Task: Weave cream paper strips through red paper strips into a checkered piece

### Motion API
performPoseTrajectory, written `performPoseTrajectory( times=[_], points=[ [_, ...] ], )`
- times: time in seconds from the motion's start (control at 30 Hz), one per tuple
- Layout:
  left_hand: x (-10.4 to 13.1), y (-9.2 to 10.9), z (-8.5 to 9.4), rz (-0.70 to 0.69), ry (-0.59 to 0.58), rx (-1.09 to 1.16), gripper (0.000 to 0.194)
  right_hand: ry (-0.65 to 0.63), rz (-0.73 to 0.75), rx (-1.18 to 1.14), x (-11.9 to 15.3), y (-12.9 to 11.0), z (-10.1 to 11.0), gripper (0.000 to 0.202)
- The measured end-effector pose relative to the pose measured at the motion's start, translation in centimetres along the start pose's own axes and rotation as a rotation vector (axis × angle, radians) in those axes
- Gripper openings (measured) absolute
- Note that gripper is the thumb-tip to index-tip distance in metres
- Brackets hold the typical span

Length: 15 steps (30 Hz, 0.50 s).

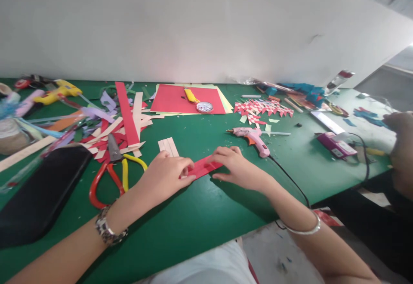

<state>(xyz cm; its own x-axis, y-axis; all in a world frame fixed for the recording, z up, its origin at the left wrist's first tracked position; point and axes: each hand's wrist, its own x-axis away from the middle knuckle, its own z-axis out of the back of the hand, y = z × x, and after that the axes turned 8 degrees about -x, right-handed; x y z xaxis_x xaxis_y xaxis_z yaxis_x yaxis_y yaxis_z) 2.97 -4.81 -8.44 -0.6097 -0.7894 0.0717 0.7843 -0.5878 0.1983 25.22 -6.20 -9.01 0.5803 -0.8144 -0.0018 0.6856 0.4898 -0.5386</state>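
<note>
A red paper strip [204, 166] lies slanted on the green table between my two hands. My left hand [167, 173] is closed on its left end, thumb and curled fingers pinching the paper. On the right end my right hand [238, 168] grips the strip, its fingers over the top and the thumb at the near edge. Cream paper strips [169, 145] lie side by side just beyond my left hand, which partly covers them. Scissors [111, 170] with red and yellow handles rest to the left of my left wrist. A pink glue gun [253, 137] lies beyond my right hand.
Loose red and cream strips [127, 114] pile up at the left, near a black case [48, 193]. Red sheets [174, 99] carry a yellow cutter [191, 95] and a round tin [204, 107]. Woven red-and-white pieces [263, 108] lie behind. Another person's arm [402, 146] shows at right.
</note>
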Motion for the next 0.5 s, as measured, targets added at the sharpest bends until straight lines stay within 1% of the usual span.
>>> performPoseTrajectory(
  times=[0.1,0.2,0.3,0.4,0.5],
  points=[
    [0.1,-0.1,0.1,-0.044,-0.024,-0.044,0.022,-0.058,0.033,0.038,-0.8,0.1,-0.9,0.02],
    [0.4,-0.3,0.2,-0.091,-0.061,-0.08,0.017,-0.051,0.045,0.04,-1.3,0.3,-1.3,0.014],
    [0.7,-0.5,0.2,-0.119,-0.09,-0.087,0.021,-0.038,0.063,0.02,-1.5,0.4,-1.3,0.012],
    [1.1,-0.6,0.0,-0.094,-0.077,-0.102,0.028,-0.038,0.064,0.005,-1.6,0.3,-1.0,0.009],
    [1.5,-0.6,-0.1,-0.059,-0.07,-0.122,0.03,-0.023,0.086,0.075,-1.6,0.2,-1.0,0.012]
  ],
)
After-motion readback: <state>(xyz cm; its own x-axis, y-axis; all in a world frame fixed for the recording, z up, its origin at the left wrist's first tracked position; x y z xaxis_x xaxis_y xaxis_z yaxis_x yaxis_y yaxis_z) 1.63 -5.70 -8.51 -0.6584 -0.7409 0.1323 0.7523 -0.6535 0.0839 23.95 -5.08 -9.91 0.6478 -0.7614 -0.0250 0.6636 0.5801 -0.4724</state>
